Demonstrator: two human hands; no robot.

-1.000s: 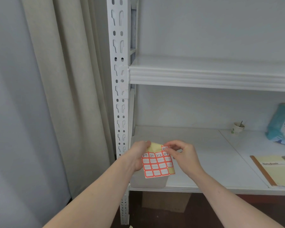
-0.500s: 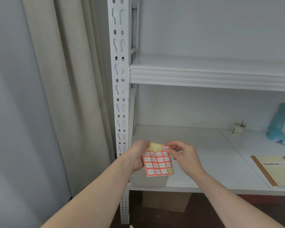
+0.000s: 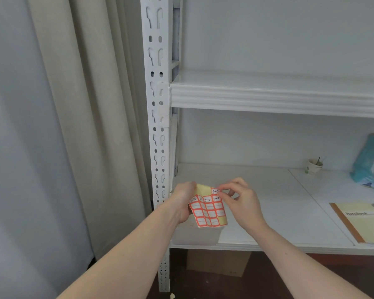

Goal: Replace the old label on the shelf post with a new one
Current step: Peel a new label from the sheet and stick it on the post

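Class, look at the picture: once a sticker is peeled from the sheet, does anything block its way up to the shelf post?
Nothing visible does. The red-bordered label sheet is held between the left hand and right hand, just right of the white perforated metal shelf post; only open air lies between them.

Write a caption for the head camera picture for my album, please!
Left hand holds a sticker sheet while right hand pinches one label.

You had both forearms bare up to the frame's lower edge, with no sleeve showing on either. Your left hand (image 3: 183, 199) and right hand (image 3: 240, 203) wore no gloves, watch or bracelet. A small pale glint sat at the left hand's knuckles, too small to identify.
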